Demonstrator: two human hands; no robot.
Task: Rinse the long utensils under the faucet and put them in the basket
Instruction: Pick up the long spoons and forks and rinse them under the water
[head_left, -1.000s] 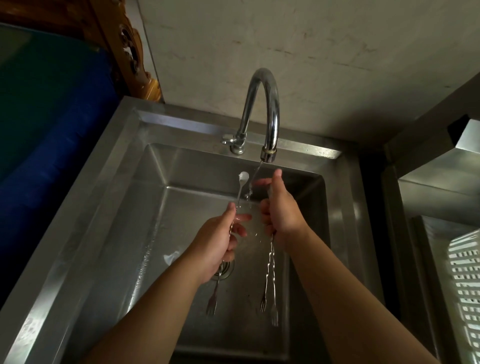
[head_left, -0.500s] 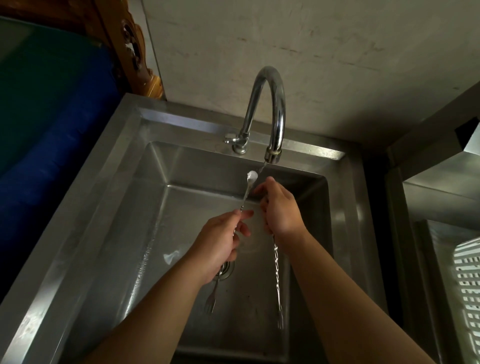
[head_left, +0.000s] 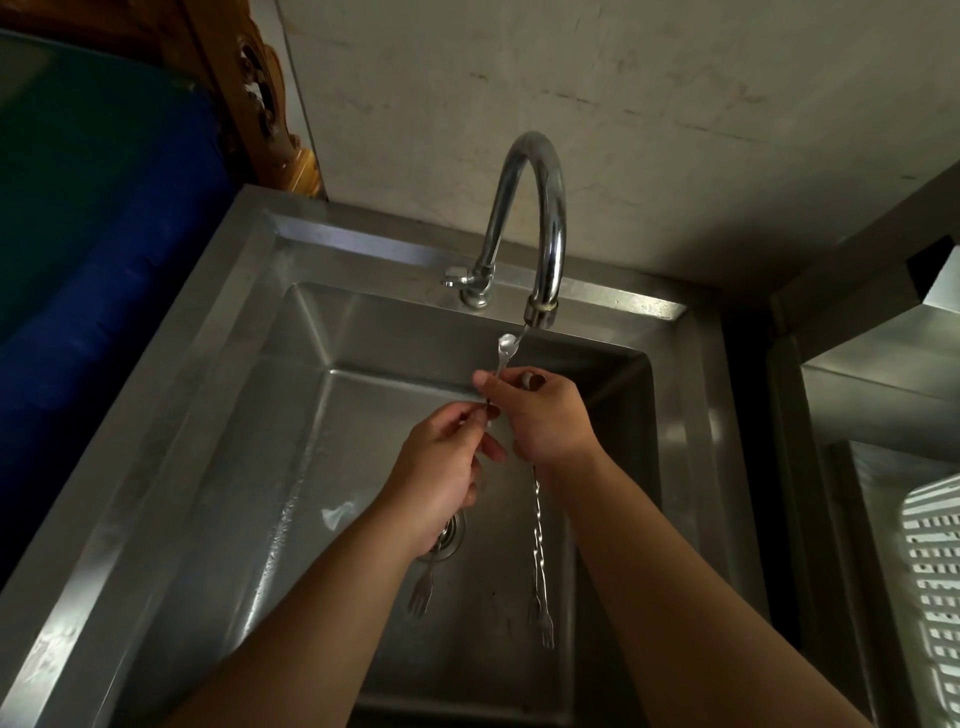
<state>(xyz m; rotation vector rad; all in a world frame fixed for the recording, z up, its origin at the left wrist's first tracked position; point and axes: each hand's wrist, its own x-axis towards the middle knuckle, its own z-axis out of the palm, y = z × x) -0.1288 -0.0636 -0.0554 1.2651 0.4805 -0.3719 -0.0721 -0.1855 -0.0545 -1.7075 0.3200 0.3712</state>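
My left hand (head_left: 441, 478) pinches a long metal utensil (head_left: 505, 349) near its middle. Its small spoon end sits right under the faucet (head_left: 540, 218) spout in a thin stream of water, and its fork end (head_left: 422, 597) hangs below my wrist. My right hand (head_left: 545, 421) is closed around other long twisted utensils (head_left: 539, 545) that hang down with fork tips near the sink floor. Its fingertips also touch the first utensil's shaft just above my left fingers. A white slotted basket (head_left: 935, 571) shows at the right edge.
The steel sink (head_left: 218, 415) has a drain (head_left: 453, 535) partly hidden under my left hand. A blue and green surface (head_left: 78, 234) lies left of the sink. A second steel counter (head_left: 852, 405) holds the basket on the right. A carved wooden post (head_left: 265, 104) stands behind.
My right fingertips have moved left onto the shaft of the left-hand utensil. The spoon end has risen closer to the spout. The utensils hanging from my right hand have swung a little.
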